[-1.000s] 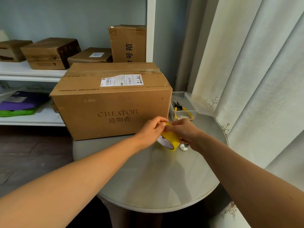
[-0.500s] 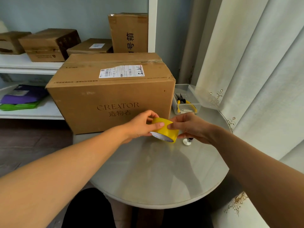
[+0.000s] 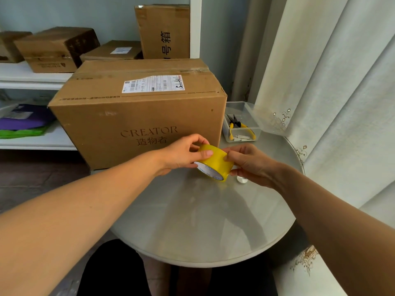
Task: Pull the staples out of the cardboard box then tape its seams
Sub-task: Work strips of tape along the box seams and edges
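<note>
**Tape roll raised off the table, end of strip being sought**

Lifted since the earlier frame: yellow tape roll [image 3: 215, 162], now clear of the round table [image 3: 192, 221] at centre frame, just in front of the cardboard box [image 3: 136, 116]. Pinched by left hand [image 3: 183, 153], thumb on the band, and by right hand [image 3: 250, 162] at the far side, both curled round it. Judged step: stapling work done, taping about to begin. Next: find and peel the loose end, then carry it to the top seam. Open tabletop in the lower centre; clear bin [image 3: 241, 122] with pliers [image 3: 237, 124] right of the box; curtain [image 3: 331, 103] close along the right edge; small white cap [image 3: 241, 179] beneath the right hand
</note>
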Available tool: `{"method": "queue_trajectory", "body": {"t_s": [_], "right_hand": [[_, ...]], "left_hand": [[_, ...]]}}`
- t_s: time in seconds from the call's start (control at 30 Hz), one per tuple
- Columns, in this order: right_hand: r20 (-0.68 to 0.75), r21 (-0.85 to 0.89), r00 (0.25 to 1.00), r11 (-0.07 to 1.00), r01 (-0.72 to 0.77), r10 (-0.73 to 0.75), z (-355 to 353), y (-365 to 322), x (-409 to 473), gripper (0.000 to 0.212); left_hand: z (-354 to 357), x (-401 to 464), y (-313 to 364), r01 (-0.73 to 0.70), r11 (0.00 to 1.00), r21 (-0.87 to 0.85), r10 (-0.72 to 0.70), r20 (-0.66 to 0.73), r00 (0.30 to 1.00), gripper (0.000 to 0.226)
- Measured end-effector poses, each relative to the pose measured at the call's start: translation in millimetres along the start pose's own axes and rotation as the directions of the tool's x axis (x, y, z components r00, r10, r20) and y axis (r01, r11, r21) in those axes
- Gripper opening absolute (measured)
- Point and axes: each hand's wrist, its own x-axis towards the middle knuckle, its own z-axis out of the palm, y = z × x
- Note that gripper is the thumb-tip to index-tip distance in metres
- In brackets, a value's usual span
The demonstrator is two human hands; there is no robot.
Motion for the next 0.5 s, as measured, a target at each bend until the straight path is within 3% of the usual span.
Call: {"method": "queue_trajectory", "body": {"t_s": [0.3, 0.5], "right_hand": [[0.038, 0.076, 0.999, 0.997, -0.019, 0.016, -3.1, 0.0, -2.7, 0.015], [-0.049, 0.024, 0.999, 1.000, -0.018, 0.020, 3.1, 1.5, 3.3, 0.005]], "left_hand": [[1.1, 1.5, -0.6, -0.009, 1.000, 0.006, 0.009, -0.009, 1.000, 0.023], [0.8, 0.4, 1.2, -0.014, 0.999, 0.040, 0.014, 0.000, 1.000, 0.025]]}}
